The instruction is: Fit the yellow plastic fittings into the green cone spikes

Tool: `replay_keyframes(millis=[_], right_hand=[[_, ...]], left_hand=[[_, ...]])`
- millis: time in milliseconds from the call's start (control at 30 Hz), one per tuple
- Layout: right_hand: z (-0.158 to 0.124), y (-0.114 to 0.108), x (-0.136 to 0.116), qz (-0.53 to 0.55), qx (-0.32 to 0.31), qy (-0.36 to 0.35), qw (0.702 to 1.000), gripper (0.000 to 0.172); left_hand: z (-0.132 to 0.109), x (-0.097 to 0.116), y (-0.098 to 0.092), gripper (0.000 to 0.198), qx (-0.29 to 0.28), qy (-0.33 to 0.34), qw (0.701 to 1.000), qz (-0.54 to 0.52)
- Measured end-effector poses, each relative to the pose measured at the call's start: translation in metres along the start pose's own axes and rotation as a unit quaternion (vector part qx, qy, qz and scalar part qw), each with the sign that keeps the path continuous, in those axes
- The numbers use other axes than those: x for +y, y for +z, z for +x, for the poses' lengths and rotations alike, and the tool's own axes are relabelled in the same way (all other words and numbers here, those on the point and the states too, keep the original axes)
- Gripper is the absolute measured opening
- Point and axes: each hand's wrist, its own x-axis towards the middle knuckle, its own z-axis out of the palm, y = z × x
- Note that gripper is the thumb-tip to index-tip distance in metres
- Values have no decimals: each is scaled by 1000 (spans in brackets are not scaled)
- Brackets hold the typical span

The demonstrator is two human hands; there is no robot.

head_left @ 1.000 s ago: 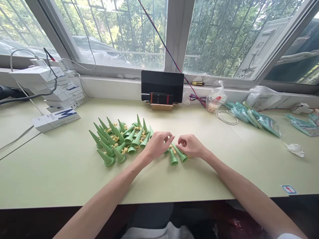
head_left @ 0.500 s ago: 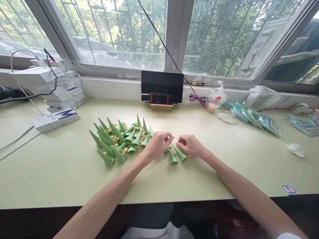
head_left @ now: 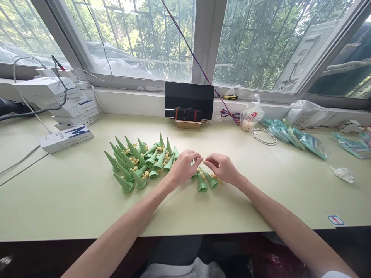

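My left hand (head_left: 186,166) and my right hand (head_left: 222,166) meet fingertip to fingertip over the table, each closed in a pinch. What sits between the fingertips is too small and too covered to name. Just below them lie two hollow green plastic cones (head_left: 202,183), with pale yellow small parts (head_left: 218,179) beside them; another cone is partly hidden behind my left hand. Left of that hand spreads a cluster of similar green cones (head_left: 138,178), some upright and others lying with their open ends toward me. Small yellow fittings (head_left: 145,175) sit among them.
A dark tablet (head_left: 189,94) and a phone (head_left: 188,114) lean on a cardboard stand at the back. White boxes (head_left: 66,139) are stacked at the left. A tied plastic bag (head_left: 251,116), a coiled cable (head_left: 263,137) and teal packets (head_left: 308,143) lie toward the right.
My right hand has moved slightly up and left, bringing its fingertips against those of my left hand. The cones lie as before.
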Motion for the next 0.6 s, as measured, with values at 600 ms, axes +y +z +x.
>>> replay_keyframes(millis=[600], right_hand=[[0,2,-6,127,-7,44,991,20]], left_hand=[[1,2,-1,23,33,-35,997,-68]])
